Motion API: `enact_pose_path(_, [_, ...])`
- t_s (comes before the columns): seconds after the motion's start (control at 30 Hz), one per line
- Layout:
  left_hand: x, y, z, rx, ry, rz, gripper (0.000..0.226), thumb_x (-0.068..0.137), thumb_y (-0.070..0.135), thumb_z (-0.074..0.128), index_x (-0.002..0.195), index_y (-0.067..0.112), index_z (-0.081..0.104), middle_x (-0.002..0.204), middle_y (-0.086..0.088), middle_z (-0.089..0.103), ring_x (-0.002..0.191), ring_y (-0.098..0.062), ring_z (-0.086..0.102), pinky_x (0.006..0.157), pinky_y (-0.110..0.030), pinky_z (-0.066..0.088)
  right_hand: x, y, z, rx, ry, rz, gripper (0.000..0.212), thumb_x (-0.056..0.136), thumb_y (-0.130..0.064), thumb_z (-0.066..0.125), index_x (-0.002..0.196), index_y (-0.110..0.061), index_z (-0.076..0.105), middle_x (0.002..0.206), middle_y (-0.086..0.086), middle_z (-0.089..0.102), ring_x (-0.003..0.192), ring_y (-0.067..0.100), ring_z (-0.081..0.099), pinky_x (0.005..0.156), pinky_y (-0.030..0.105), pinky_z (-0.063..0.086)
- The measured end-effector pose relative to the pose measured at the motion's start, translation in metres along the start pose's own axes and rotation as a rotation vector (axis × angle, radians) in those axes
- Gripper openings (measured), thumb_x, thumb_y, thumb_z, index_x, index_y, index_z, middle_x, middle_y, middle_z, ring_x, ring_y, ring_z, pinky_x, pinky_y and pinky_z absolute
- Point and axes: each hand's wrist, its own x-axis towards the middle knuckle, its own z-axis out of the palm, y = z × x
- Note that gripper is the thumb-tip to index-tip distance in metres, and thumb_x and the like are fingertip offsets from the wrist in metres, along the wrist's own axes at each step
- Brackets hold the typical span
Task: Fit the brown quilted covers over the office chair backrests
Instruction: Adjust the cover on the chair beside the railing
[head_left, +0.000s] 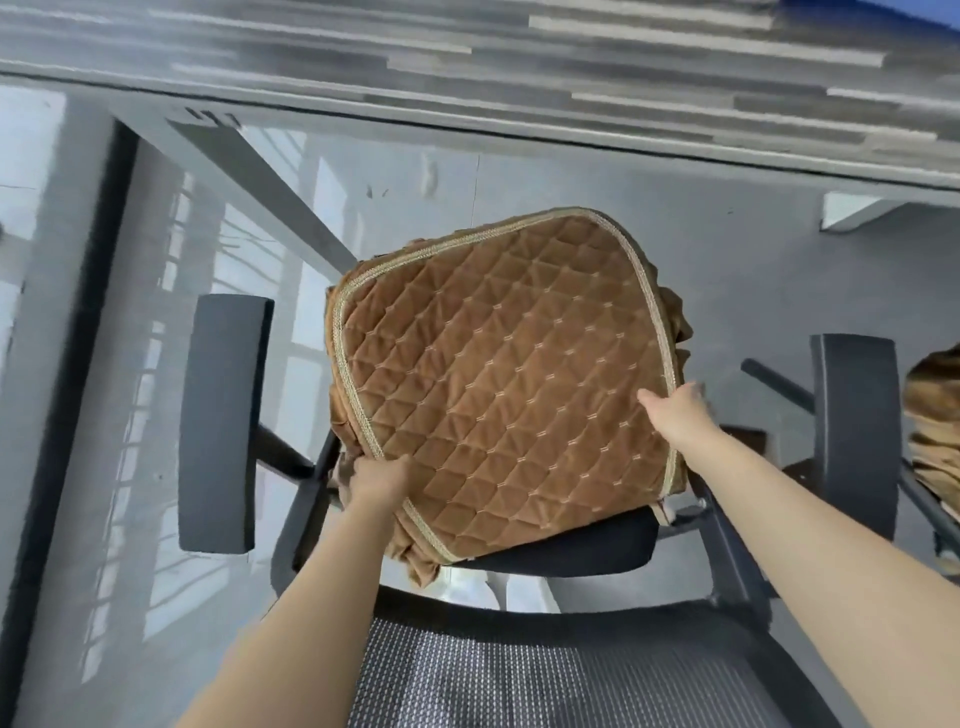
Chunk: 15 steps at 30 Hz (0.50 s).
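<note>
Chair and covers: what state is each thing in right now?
Brown quilted cover: spread over the seat, rear corner of black cushion uncovered.
Mesh backrest: bare.
Left hand: grips the cover's edge.
Right hand: holds the cover's right edge.
Second cover: bunched at the right.

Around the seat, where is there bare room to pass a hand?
Open floor lies between the left armrest and the quilted cover. It is crowded near the right armrest, where the right hand holds the cover edge; the left hand grips the other edge.
</note>
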Motion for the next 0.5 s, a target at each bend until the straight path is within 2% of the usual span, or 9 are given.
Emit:
enact_pose_path(0.07, [0.008, -0.005, 0.007, 0.087, 0.047, 0.0, 0.102, 0.068, 0.049, 0.068, 0.15, 0.006, 0.024, 0.151, -0.018, 0.031, 0.136, -0.04, 0.032, 0.108, -0.055, 0.035, 0.012, 0.002, 0.006, -0.045, 0.018, 0.019, 0.067, 0.091, -0.036, 0.059, 0.135, 0.002, 0.027, 0.141, 0.024, 0.039, 0.126, 0.041, 0.044, 0.098, 0.043, 0.04])
enact_pose_path(0.13, [0.016, -0.011, 0.011, 0.094, 0.07, 0.002, 0.106, 0.069, 0.049, 0.072, 0.151, 0.007, 0.019, 0.154, -0.018, 0.022, 0.14, -0.041, 0.025, 0.11, -0.058, 0.032, 0.02, 0.005, 0.01, -0.076, 0.029, 0.033, 0.071, 0.088, -0.035, 0.063, 0.136, 0.001, 0.026, 0.141, 0.025, 0.039, 0.126, 0.042, 0.044, 0.098, 0.045, 0.04])
enact_pose_path(0.2, [0.016, -0.01, 0.011, 0.024, 0.061, 0.027, 0.121, 0.048, 0.053, 0.076, 0.148, 0.008, 0.026, 0.149, -0.018, 0.033, 0.133, -0.043, 0.038, 0.104, -0.058, 0.04, 0.022, 0.007, 0.013, -0.107, 0.039, 0.023, 0.075, 0.087, -0.035, 0.065, 0.139, 0.002, 0.025, 0.141, 0.026, 0.038, 0.126, 0.042, 0.043, 0.099, 0.046, 0.04])
enact_pose_path(0.23, [0.016, -0.008, 0.008, -0.001, 0.063, 0.033, 0.121, 0.042, 0.05, 0.077, 0.145, 0.007, 0.032, 0.145, -0.017, 0.041, 0.126, -0.043, 0.045, 0.1, -0.057, 0.045, 0.021, 0.005, 0.015, -0.118, 0.043, 0.013, 0.076, 0.087, -0.035, 0.065, 0.139, 0.003, 0.024, 0.141, 0.027, 0.038, 0.127, 0.042, 0.042, 0.099, 0.046, 0.039])
enact_pose_path(0.3, [0.015, -0.004, 0.006, -0.03, 0.084, 0.03, 0.097, 0.059, 0.029, 0.081, 0.141, 0.003, 0.037, 0.138, -0.019, 0.049, 0.118, -0.042, 0.053, 0.094, -0.052, 0.049, 0.021, 0.005, 0.012, -0.139, 0.06, 0.004, 0.073, 0.088, -0.033, 0.065, 0.137, 0.003, 0.025, 0.14, 0.027, 0.038, 0.128, 0.04, 0.041, 0.098, 0.043, 0.039])
enact_pose_path(0.37, [0.017, 0.0, 0.0, 0.009, 0.167, 0.027, 0.079, 0.073, 0.01, 0.076, 0.14, -0.001, 0.034, 0.137, -0.022, 0.047, 0.118, -0.043, 0.052, 0.093, -0.051, 0.049, 0.019, 0.003, 0.007, -0.164, 0.042, -0.005, 0.07, 0.088, -0.03, 0.066, 0.135, 0.003, 0.026, 0.139, 0.027, 0.039, 0.127, 0.039, 0.043, 0.096, 0.041, 0.041])
enact_pose_path(0.5, [0.012, 0.003, -0.018, 0.163, 0.238, 0.149, 0.066, 0.077, 0.012, 0.079, 0.128, 0.002, 0.04, 0.125, -0.02, 0.051, 0.108, -0.04, 0.054, 0.083, -0.047, 0.048, -0.001, 0.019, 0.001, -0.24, 0.051, -0.103, 0.061, 0.087, -0.024, 0.068, 0.125, 0.004, 0.03, 0.129, 0.029, 0.048, 0.115, 0.04, 0.054, 0.087, 0.04, 0.045])
